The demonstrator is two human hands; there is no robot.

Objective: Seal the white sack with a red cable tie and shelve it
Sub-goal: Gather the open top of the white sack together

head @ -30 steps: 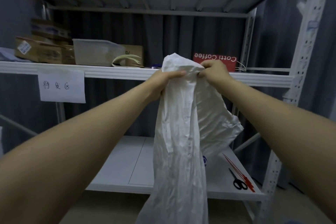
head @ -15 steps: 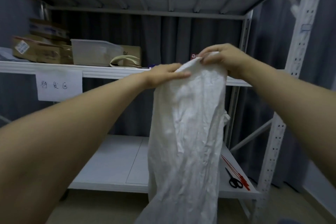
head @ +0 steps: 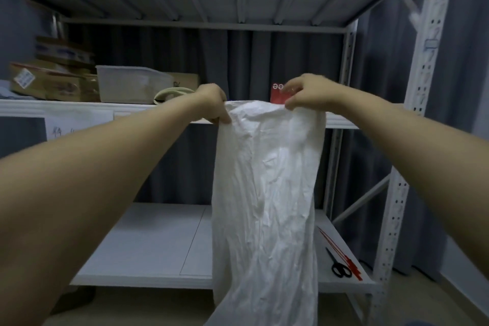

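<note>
A crumpled white sack [head: 264, 193] hangs in front of the metal rack, its top edge held up at the height of the middle shelf. My left hand [head: 214, 103] pinches the left corner of the sack's mouth. My right hand [head: 309, 92] pinches the right corner, so the top edge is stretched flat between them. Red cable ties [head: 338, 254] lie on the right end of the lower shelf [head: 148, 246], beside black scissors [head: 340, 268]. The sack's bottom runs out of the frame.
The middle shelf [head: 79, 107] carries cardboard boxes [head: 50, 82], a translucent plastic tub [head: 129, 85] and a red coffee package [head: 277, 92] behind my right hand. A paper label [head: 76, 124] hangs on its front edge. White perforated uprights [head: 412, 140] stand at the right.
My hands have moved apart along the sack's top, spreading the bunched mouth into a flat, wide edge. The view has shifted slightly closer to the rack.
</note>
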